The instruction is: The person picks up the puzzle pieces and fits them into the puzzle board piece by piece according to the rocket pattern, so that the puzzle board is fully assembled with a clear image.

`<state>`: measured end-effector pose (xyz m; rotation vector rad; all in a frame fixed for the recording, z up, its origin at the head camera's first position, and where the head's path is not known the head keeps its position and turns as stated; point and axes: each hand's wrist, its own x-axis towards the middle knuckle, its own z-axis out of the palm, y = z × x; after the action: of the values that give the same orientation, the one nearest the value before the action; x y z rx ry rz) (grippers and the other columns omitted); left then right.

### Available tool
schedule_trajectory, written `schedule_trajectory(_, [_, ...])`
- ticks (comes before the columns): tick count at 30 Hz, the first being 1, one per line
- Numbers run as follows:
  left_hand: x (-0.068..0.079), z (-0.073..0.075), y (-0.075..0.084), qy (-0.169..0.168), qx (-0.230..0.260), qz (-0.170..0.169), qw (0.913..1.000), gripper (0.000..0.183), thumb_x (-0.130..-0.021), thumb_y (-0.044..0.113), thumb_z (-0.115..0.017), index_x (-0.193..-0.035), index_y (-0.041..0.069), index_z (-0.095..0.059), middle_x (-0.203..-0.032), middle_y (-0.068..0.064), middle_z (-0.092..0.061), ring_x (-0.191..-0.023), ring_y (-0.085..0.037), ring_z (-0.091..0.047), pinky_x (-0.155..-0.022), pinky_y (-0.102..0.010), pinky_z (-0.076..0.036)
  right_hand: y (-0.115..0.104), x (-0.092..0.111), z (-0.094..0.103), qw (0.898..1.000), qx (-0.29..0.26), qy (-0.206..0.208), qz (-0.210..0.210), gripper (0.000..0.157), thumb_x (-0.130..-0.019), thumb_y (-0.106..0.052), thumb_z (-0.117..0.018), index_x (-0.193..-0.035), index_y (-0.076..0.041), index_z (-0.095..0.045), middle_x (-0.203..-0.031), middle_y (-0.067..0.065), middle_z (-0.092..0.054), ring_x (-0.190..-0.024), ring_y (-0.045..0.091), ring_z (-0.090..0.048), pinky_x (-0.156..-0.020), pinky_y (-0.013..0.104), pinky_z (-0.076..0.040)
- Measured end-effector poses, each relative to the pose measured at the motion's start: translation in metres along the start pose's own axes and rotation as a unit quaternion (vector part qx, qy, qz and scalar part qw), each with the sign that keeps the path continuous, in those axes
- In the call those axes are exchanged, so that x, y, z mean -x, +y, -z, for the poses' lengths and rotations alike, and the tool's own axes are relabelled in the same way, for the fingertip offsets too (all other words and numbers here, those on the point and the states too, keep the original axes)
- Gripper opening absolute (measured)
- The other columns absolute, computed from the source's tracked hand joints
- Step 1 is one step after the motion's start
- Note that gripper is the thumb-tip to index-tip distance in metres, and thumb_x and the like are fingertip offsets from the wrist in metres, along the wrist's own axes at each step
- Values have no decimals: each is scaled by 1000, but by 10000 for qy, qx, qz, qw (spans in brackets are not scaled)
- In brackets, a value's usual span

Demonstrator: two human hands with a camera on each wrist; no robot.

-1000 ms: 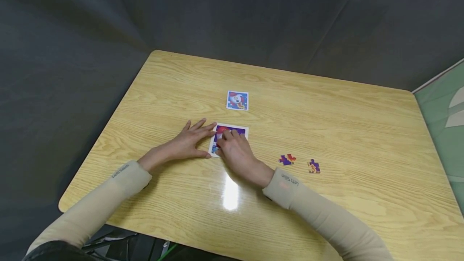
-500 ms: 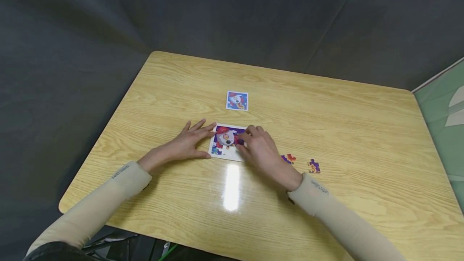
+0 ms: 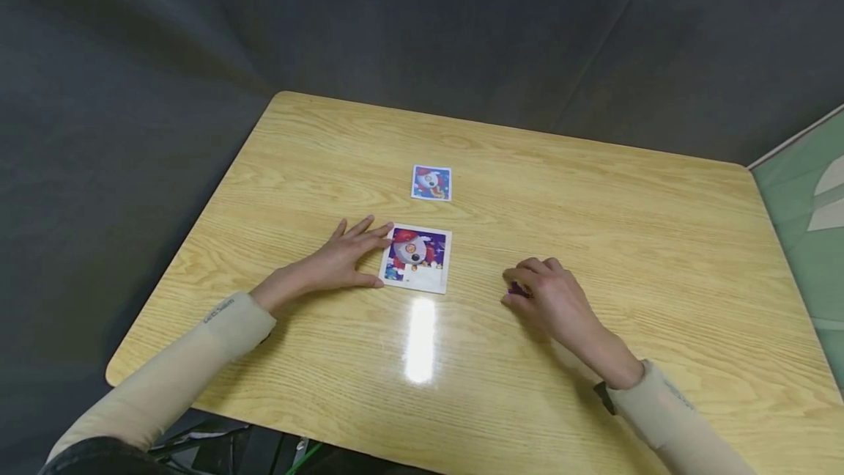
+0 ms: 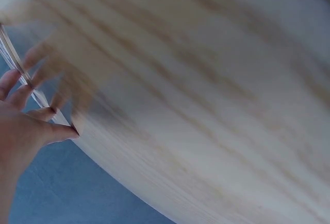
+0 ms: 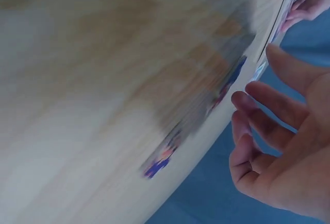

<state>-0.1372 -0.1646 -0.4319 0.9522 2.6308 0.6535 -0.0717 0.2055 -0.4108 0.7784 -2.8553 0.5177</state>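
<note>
In the head view a square puzzle board (image 3: 427, 281) with a white border lies on the table, partly filled with a red, white and purple picture; its lower right part is bare white. My left hand (image 3: 338, 262) rests with spread fingers along the board's left edge. To the right, my right hand (image 3: 559, 304) hovers with bent, parted fingers around a purple puzzle piece (image 3: 518, 289), mostly hidden there. The right wrist view has this hand (image 5: 289, 131) beside a dark piece (image 5: 227, 87) and another puzzle piece (image 5: 161, 161), both flat on the table, with a gap between thumb and fingers.
A small picture card (image 3: 431, 183) with a similar design lies behind the board. The wooden table (image 3: 593, 204) has rounded corners, and a dark curtain (image 3: 422, 28) hangs behind it. Cables (image 3: 198, 440) show below the front edge.
My right hand has moved from the board to the right, over the loose pieces, uncovering the board. One more purple section now shows at the board's right side. My left hand has stayed still.
</note>
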Motion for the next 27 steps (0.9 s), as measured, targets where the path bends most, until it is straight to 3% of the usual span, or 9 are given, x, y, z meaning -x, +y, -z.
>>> schedule_trajectory(7, [1, 1, 1, -26, 28, 47, 10000, 76, -81, 48, -73, -143, 12, -46, -159, -3, -21, -147, -32, -5, -113, -62, 5, 10, 20, 7, 9998, 160, -111, -67, 41, -72, -23, -84, -107, -5, -72, -104, 12, -64, -87, 33, -56, -60, 43, -49])
schedule_trajectory(20, [0, 2, 1, -20, -9, 26, 10000, 76, -82, 48, -72, -143, 12, -46, -159, -3, -21, -147, -33, -6, -112, -63, 5, 23, 25, -1, 9980, 190, 597, 23, 37, -66, -11, -87, -99, -1, -72, -96, 11, -64, -77, 28, -55, -55, 38, -47])
schedule_trajectory(27, [0, 2, 2, -75, 20, 48, 10000, 76, -82, 48, -72, -143, 12, -45, -159, -3, -20, -147, -32, -5, -112, -63, 5, 24, 24, -4, 9973, 15, 727, 103, 32, -65, -4, -86, -92, -1, -71, -92, 11, -64, -74, 27, -55, -59, 37, -47])
